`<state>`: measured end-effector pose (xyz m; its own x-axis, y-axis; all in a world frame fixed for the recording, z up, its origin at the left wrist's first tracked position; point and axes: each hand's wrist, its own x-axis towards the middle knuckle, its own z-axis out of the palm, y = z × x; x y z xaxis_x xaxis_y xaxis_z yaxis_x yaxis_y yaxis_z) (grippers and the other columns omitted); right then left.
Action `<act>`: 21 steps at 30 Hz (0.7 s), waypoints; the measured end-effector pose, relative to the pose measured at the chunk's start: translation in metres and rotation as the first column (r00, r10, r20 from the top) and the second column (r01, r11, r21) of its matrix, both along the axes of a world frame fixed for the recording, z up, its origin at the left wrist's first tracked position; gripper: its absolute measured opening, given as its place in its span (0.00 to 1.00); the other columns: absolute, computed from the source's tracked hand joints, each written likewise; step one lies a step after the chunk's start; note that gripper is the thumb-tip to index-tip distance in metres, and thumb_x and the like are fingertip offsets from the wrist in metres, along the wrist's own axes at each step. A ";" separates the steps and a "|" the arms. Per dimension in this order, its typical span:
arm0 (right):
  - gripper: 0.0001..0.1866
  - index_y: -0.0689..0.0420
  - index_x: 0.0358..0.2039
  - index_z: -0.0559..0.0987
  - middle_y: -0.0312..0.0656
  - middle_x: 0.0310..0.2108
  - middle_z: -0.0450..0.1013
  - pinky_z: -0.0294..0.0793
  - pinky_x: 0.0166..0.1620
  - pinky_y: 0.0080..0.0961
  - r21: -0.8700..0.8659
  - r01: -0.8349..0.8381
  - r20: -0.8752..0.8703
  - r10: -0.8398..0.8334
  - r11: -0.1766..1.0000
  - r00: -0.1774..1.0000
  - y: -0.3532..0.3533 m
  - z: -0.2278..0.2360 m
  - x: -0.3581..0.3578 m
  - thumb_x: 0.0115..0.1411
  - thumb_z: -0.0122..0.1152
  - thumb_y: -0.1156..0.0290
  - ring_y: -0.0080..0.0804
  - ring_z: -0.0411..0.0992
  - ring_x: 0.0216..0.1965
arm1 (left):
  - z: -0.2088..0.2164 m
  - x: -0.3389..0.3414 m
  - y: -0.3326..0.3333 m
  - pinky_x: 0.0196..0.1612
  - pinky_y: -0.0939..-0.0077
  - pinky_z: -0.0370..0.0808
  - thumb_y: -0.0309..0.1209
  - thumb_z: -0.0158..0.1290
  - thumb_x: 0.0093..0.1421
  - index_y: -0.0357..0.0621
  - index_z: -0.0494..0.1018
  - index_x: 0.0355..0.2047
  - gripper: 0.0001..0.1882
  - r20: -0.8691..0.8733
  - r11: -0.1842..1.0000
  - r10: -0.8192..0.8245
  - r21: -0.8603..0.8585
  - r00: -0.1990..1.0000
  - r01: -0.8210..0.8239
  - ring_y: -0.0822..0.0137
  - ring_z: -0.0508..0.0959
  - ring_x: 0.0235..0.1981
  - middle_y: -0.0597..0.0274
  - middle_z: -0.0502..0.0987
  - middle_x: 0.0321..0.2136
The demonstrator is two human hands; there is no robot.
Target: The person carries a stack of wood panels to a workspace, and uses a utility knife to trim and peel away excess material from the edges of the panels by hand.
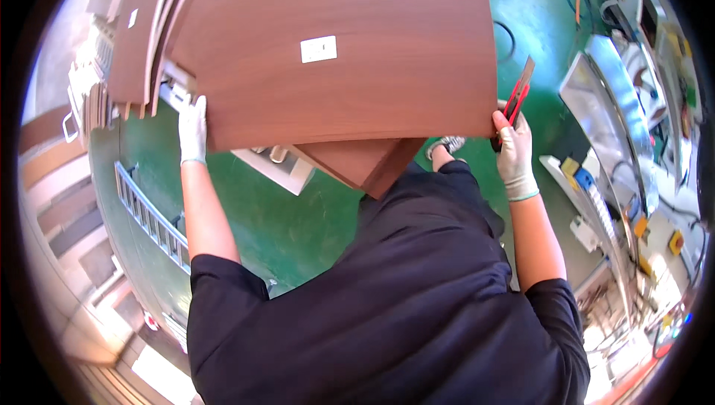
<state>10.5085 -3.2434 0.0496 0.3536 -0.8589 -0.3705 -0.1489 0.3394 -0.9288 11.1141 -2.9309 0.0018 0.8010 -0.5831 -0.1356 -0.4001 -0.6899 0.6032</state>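
Brown panel [342, 92], just one, bearing one white label [319, 48], is stretching in the head view between the left hand [193, 128], gripping its edge, and the right hand [515, 150], clutching one red knife [517, 101] at the opposite edge, above green floor [298, 226], one blue ladder-like frame [151, 215] showing left of the left hand.

The far edge of the brown panel [402, 70] is partly cut off by the upper picture edge, and the print on its label [319, 49] is too small to read. The panel covers most of the lower board [361, 161]; the left hand [193, 131]'s fingers are partly hidden at the panel's left edge, and the right hand [515, 150] hides part of the red knife [515, 100].
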 end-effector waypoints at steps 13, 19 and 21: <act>0.28 0.66 0.61 0.72 0.44 0.51 0.77 0.77 0.51 0.30 0.397 0.150 0.350 -0.300 0.906 0.887 0.010 -0.041 -0.044 0.62 0.69 0.72 0.33 0.77 0.47 | 0.045 -0.085 -0.137 0.68 0.56 0.64 0.46 0.54 0.70 0.35 0.73 0.60 0.28 0.551 0.950 -0.283 0.271 0.785 0.152 0.48 0.71 0.63 0.41 0.75 0.59; 0.26 0.63 0.59 0.75 0.42 0.44 0.79 0.78 0.45 0.27 0.392 0.093 0.595 -0.330 0.915 0.733 -0.009 -0.079 -0.042 0.67 0.68 0.61 0.31 0.79 0.42 | 0.008 -0.208 -0.390 0.69 0.58 0.61 0.42 0.50 0.72 0.33 0.71 0.61 0.27 0.523 0.673 -0.669 0.126 0.528 0.729 0.46 0.67 0.66 0.39 0.71 0.62; 0.26 0.62 0.59 0.75 0.41 0.43 0.79 0.77 0.45 0.28 0.411 0.043 0.698 -0.344 0.911 0.627 -0.016 -0.088 -0.041 0.69 0.65 0.58 0.32 0.79 0.43 | 0.001 -0.203 -0.445 0.63 0.54 0.68 0.46 0.47 0.73 0.38 0.72 0.60 0.26 0.499 0.567 -0.759 0.192 0.418 0.801 0.40 0.74 0.59 0.39 0.77 0.54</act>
<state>10.4673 -3.2596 -0.0386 0.4730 -0.8198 -0.3229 0.6433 0.5717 -0.5092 10.9112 -3.3761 0.0029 -0.0741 -0.9821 0.1733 -0.9785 0.1051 0.1774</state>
